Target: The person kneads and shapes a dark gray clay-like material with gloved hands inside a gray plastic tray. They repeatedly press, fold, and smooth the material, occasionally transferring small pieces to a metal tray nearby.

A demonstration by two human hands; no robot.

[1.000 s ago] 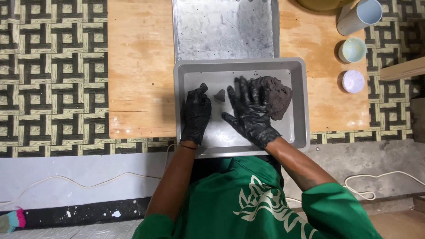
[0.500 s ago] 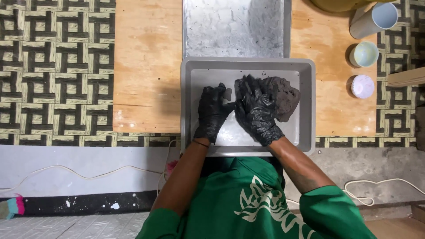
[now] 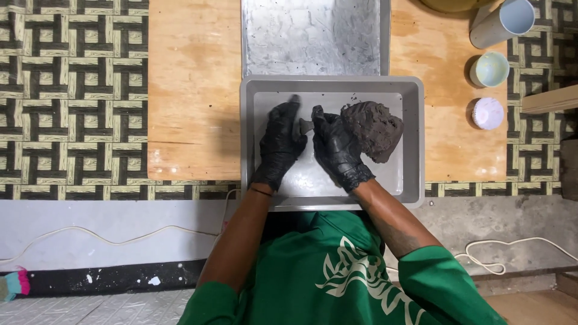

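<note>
Broad plywood board [image 3: 192, 108] underneath, laid over a woven-pattern mat [image 3: 66, 96]. On top, a grey plastic tray [image 3: 412, 144], with a smeared metal sheet [image 3: 313, 36] just beyond its far rim. Inside the tray, toward the right wall, a dark lump of clay [image 3: 376, 127], rough and wet-looking. Right hand [image 3: 337, 150], black-gloved, pressed against the lump's left flank, fingers spread and curled onto it rather than closed around it. Left hand [image 3: 280, 141], also gloved, flat on the tray floor just left of the right, fingers loosely apart, gripping nothing. Between the two, a small scrap of clay [image 3: 305, 125]. Off to the right on the board, a white tube [image 3: 503, 23], a pale cup [image 3: 489, 69], a small lilac lid [image 3: 487, 113].

Likely risks: slick gloves sliding off the wet mass; the lump pushed hard into the right wall and smearing there; the tray skidding on the board under a sideways shove.

Against half a second earlier: hands drawn slightly apart, left hand shifted off the lump's side onto bare tray floor, small scrap now exposed.
</note>
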